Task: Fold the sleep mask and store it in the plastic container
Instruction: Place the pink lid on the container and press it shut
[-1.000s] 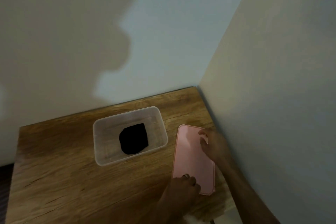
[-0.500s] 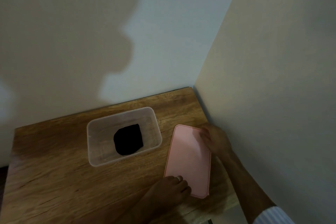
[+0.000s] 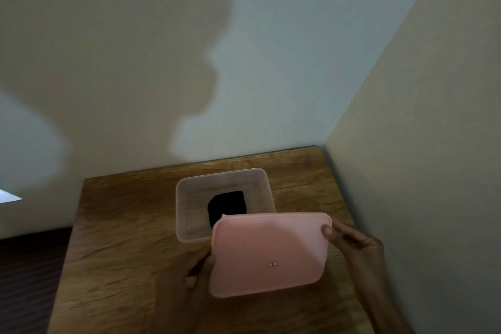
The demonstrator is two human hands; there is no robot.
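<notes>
A clear plastic container (image 3: 189,192) stands on the wooden table. Inside it lies the folded black sleep mask (image 3: 226,205), partly hidden by the lid. A pink rectangular lid (image 3: 268,252) is held in the air just in front of the container, tilted, covering its near right corner. My left hand (image 3: 196,271) grips the lid's left edge, mostly hidden behind it. My right hand (image 3: 352,241) pinches the lid's upper right corner with the thumb on top.
The wooden table (image 3: 122,238) sits in a corner, with one wall behind it and another close along its right side. A dark floor shows past the table's left edge.
The lid lay flat on the table to the right of the container; both hands have lifted it, turned it and brought it left over the container's near edge.
</notes>
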